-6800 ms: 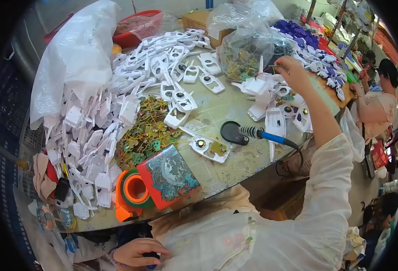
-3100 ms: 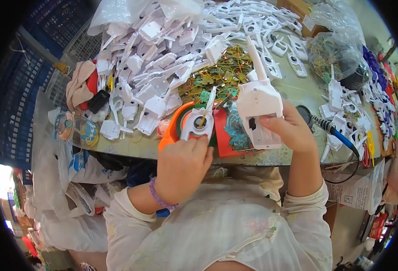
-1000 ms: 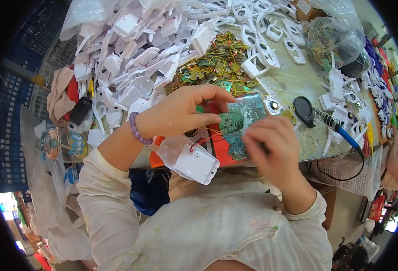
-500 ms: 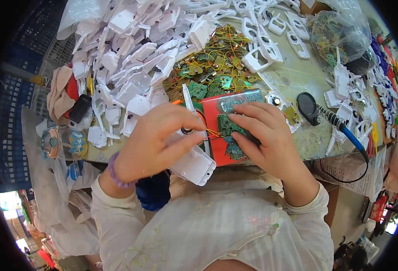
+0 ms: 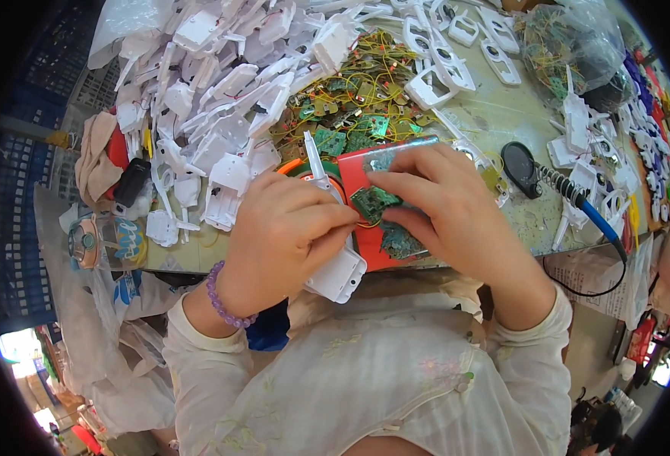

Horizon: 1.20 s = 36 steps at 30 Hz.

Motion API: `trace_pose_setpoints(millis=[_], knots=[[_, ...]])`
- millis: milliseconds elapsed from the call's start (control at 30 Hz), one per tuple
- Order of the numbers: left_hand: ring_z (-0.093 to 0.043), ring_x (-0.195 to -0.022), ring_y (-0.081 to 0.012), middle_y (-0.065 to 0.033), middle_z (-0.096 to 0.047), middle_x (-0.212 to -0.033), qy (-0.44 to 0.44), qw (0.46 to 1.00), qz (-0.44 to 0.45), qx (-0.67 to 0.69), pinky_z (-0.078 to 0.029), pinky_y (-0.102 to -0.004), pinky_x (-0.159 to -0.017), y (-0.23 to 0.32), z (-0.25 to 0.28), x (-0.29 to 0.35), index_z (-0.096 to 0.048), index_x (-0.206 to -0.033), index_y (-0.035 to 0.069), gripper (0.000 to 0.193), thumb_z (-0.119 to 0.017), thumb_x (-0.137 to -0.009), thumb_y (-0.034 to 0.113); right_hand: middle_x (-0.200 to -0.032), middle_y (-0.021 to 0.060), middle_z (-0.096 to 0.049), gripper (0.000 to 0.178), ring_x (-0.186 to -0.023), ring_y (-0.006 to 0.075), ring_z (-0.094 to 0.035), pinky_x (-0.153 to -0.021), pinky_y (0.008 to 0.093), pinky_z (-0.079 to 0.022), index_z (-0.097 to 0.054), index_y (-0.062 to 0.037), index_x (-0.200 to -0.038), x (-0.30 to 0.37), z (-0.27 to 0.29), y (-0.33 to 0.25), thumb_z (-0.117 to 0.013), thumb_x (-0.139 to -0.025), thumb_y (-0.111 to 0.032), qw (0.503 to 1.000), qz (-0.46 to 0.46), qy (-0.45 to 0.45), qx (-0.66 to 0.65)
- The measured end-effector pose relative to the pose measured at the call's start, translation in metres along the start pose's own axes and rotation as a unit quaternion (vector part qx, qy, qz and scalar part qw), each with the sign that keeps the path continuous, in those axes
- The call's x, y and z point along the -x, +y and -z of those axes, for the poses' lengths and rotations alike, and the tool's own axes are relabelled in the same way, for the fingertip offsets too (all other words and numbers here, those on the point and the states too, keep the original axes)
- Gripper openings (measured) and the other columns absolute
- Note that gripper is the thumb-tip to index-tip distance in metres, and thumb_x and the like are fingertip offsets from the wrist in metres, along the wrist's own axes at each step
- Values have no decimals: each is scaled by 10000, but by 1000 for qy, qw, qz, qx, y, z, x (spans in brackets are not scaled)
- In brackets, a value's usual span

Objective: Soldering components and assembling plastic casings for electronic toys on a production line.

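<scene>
At the left end of the bench, a pinkish cloth lies near a black object, above a clear container. Farther left stand blue crates. Rightward, a blue-handled iron rests in a coiled holder, its cable looping down.

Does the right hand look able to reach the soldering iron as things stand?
Probably yes: the soldering iron sits to the right of the right hand, with nothing tall between them, though that hand seems busy with the green board.
</scene>
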<state>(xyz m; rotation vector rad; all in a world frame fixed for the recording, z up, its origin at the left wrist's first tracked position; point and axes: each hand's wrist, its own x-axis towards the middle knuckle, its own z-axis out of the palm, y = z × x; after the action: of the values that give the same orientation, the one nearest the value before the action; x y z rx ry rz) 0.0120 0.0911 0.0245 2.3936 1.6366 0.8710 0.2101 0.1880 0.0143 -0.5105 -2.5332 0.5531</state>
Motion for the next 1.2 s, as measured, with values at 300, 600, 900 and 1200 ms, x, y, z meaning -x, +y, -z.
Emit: trace_pose_setpoints(millis=[300,600,900,1200], knots=[[-576,-667,-227,-38,-591,-738,47,995,61,58,-437,-343,-590,0,-12,1,-659,-780,75,120,-708,-671,79,-1011,92,-599,238,-995,284,-541,-866,398,-393,-618,-52,-973,-11,-5,13,-636,-736,-71,993,68,-35,-92],[-571,-642,-219,-39,-583,-741,22,993,92,75,-447,-322,-569,-2,-12,3,-677,-814,64,131,-718,-691,83,-971,74,-618,230,-976,284,-557,-866,386,-400,-604,-59,-917,-12,-10,10,-699,-716,-119,994,13,-27,-107],[-578,-684,-215,-36,-596,-746,35,990,90,101,-446,-323,-619,-4,-15,10,-687,-857,67,188,-745,-683,111,-956,69,-625,223,-967,281,-564,-864,388,-402,-604,-63,-898,-11,-14,10,-705,-706,-114,994,17,-5,-104],[-579,-702,-226,-16,-614,-778,81,996,15,41,-440,-326,-621,2,-12,14,-670,-843,98,188,-746,-675,62,-976,77,-628,241,-983,285,-562,-875,388,-403,-607,-69,-927,-11,-13,14,-707,-713,-115,992,22,-11,-122]])
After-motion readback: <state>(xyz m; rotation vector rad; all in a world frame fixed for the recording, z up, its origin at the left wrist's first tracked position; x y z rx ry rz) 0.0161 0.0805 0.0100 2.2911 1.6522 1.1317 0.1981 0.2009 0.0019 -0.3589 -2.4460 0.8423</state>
